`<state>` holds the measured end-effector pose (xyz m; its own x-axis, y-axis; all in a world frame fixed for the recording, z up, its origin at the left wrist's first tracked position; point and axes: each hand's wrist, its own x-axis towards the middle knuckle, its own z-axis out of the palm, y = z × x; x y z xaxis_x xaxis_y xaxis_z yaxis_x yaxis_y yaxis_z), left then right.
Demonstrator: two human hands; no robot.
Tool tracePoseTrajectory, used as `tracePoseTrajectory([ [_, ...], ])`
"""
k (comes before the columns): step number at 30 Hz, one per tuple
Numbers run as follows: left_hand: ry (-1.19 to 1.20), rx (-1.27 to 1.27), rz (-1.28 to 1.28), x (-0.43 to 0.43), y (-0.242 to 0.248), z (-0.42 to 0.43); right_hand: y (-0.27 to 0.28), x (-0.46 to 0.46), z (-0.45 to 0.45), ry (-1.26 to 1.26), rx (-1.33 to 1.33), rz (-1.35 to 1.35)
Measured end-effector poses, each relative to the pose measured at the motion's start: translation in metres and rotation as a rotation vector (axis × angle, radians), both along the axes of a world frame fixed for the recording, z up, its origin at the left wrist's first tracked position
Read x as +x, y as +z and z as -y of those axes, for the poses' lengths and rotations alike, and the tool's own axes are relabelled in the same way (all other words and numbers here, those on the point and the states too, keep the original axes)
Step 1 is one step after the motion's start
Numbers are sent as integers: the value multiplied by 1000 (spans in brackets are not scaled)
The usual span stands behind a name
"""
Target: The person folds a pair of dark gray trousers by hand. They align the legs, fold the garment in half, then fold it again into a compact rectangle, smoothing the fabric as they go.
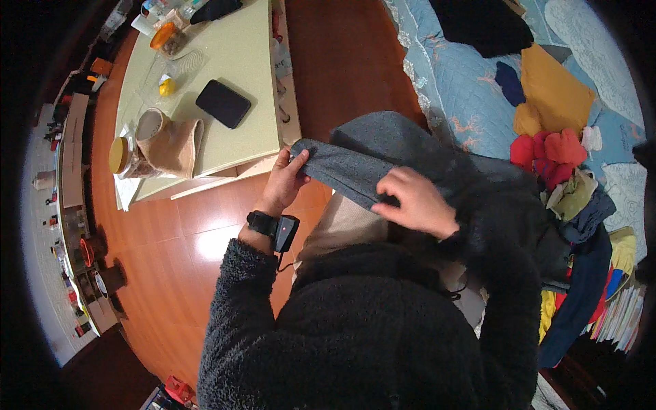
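Observation:
A dark grey cloth garment (pixel 344 169) lies across my lap, its near part stretched into a flat, sleeve-like strip. My left hand (pixel 287 177) pinches the far left end of that strip, thumb on top. At the strip's lower right edge, my right hand (pixel 416 202) is slightly blurred, with bent fingers and thumb gripping the cloth. More bunched grey fabric (pixel 384 130) spreads behind the strip and off to the right. Below the strip shows a light trouser leg (pixel 346 220). A black device (pixel 285 233) is strapped to my left wrist.
Left is a pale table (pixel 241 56) with a black smartphone (pixel 224 104), a tan cloth piece (pixel 174 146) and lidded jars (pixel 119 155). Right is a bed with a blue quilt (pixel 446 87), a mustard garment (pixel 556 89) and piled coloured clothes (pixel 551 154). Shelves (pixel 77 148) line the far left.

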<state>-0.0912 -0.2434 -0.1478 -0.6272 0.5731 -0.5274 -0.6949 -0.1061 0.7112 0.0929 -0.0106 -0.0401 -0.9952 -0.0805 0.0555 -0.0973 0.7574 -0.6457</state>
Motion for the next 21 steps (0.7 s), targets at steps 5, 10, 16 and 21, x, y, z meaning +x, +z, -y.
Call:
tracePoseTrajectory([
  [5,-30,93,51,1,4,5,-18,-10,16,-19,209,91],
  [10,-100,78,-8,5,10,20,-24,-12,-6,-247,-409,182],
  [16,-123,-1,-73,5,10,17,-31,-9,-4,-206,-433,180],
  [21,-94,-42,-8,4,8,26,-26,-8,-5,-192,-405,241],
])
